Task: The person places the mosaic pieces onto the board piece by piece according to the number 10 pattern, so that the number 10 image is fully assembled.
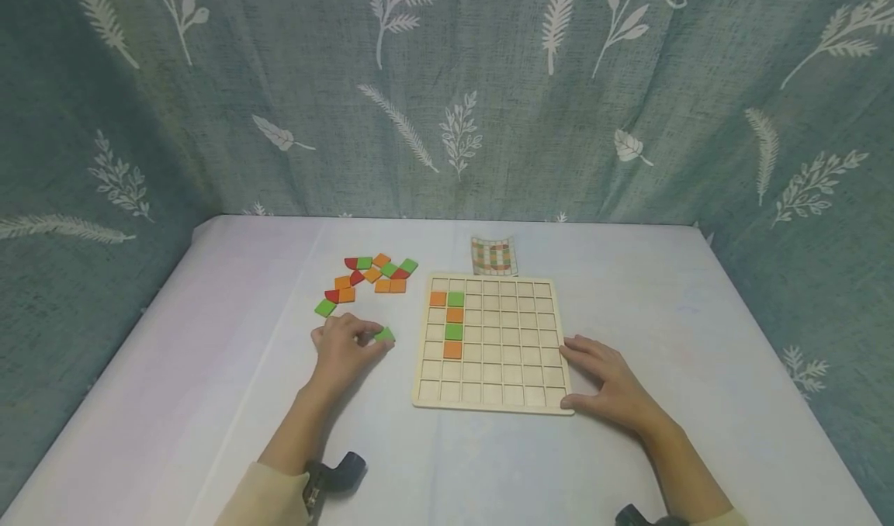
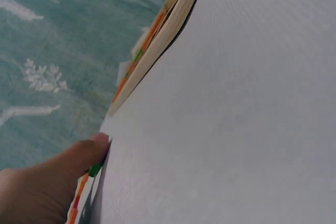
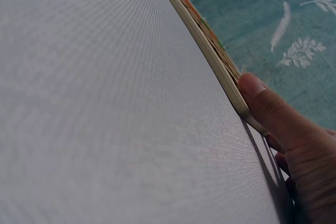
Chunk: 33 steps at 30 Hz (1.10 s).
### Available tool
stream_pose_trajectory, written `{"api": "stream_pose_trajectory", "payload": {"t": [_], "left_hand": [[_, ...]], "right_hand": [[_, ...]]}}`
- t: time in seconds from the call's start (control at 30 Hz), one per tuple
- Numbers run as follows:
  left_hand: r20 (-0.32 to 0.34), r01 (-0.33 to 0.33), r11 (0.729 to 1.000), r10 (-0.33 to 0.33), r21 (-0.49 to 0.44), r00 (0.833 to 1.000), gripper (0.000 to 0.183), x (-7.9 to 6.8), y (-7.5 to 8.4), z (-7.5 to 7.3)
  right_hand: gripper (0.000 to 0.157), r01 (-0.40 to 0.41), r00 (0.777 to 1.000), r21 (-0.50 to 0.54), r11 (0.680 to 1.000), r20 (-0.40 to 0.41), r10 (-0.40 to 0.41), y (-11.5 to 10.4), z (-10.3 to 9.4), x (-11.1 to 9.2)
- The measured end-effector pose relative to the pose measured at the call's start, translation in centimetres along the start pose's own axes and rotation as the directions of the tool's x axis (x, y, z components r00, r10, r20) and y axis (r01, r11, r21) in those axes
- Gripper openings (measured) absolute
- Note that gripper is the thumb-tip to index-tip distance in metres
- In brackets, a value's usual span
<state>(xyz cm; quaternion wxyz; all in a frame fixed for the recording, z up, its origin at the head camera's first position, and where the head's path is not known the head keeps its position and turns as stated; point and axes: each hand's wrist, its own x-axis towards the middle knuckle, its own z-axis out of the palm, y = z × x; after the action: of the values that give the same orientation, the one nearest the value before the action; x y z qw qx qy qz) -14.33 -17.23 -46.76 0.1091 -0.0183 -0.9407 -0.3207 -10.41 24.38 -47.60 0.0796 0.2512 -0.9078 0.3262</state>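
Note:
In the head view, my left hand [image 1: 345,349] pinches a green square tile [image 1: 385,334] between thumb and index finger, just left of the wooden grid board [image 1: 513,374]. In the left wrist view, the thumb [image 2: 86,153] hides most of that tile. My right hand [image 1: 611,382] rests against the board's right edge, fingers extended and thumb at the near right corner. The right wrist view shows its thumb [image 3: 257,90] on the board's rim. Orange tiles [image 1: 452,349] and green tiles [image 1: 454,331] alternate down the second column; another orange tile [image 1: 437,299] lies to their left.
Several loose green, orange and red tiles [image 1: 345,295] lie on the white table [image 1: 489,464] beyond my left hand. A patterned card [image 1: 493,256] stands or lies behind the board. Green-blue leaf-print cloth [image 1: 447,122] surrounds the table's back and sides.

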Motion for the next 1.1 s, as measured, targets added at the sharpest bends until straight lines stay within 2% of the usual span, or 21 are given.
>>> {"api": "stream_pose_trajectory", "payload": {"t": [0.1, 0.2, 0.33, 0.43, 0.53, 0.67, 0.83, 1.1], "left_hand": [[0.006, -0.029, 0.999, 0.03, -0.026, 1.0, 0.024, -0.3, 0.5, 0.2], [0.012, -0.091, 0.995, 0.091, -0.052, 0.996, 0.024, -0.6, 1.2, 0.5], [0.029, -0.178, 0.981, 0.181, -0.083, 0.983, 0.025, -1.0, 2.1, 1.0], [0.051, -0.208, 0.974, 0.213, -0.088, 0.976, 0.025, -1.4, 2.6, 1.3], [0.079, -0.242, 0.966, 0.249, -0.092, 0.965, 0.026, -1.6, 3.1, 1.7], [0.117, -0.301, 0.948, 0.313, -0.107, 0.943, 0.026, -1.7, 3.7, 2.2], [0.162, -0.328, 0.934, 0.348, -0.14, 0.923, 0.024, -1.9, 4.3, 2.9], [0.192, -0.304, 0.933, 0.339, -0.191, 0.921, 0.023, -2.3, 4.9, 3.7]], "right_hand": [[0.075, -0.005, 1.0, -0.005, 1.0, 0.002, 0.005, 0.0, 0.0, 0.0], [0.075, -0.014, 1.0, -0.008, 1.0, 0.0, 0.014, 0.1, -0.1, 0.0], [0.076, -0.025, 1.0, 0.002, 1.0, -0.003, 0.025, 0.2, 0.0, 0.0], [0.076, -0.04, 0.999, 0.001, 0.999, 0.003, 0.04, 0.1, 0.1, 0.0], [0.076, -0.053, 0.999, 0.001, 0.999, 0.007, 0.053, 0.0, 0.3, 0.0], [0.077, -0.041, 0.999, 0.011, 0.999, -0.004, 0.041, -0.1, 0.4, 0.1], [0.077, -0.042, 0.999, 0.002, 0.999, -0.007, 0.042, -0.2, 0.5, 0.1], [0.077, -0.04, 0.999, -0.007, 0.999, -0.011, 0.04, 0.0, 0.3, -0.1]]}}
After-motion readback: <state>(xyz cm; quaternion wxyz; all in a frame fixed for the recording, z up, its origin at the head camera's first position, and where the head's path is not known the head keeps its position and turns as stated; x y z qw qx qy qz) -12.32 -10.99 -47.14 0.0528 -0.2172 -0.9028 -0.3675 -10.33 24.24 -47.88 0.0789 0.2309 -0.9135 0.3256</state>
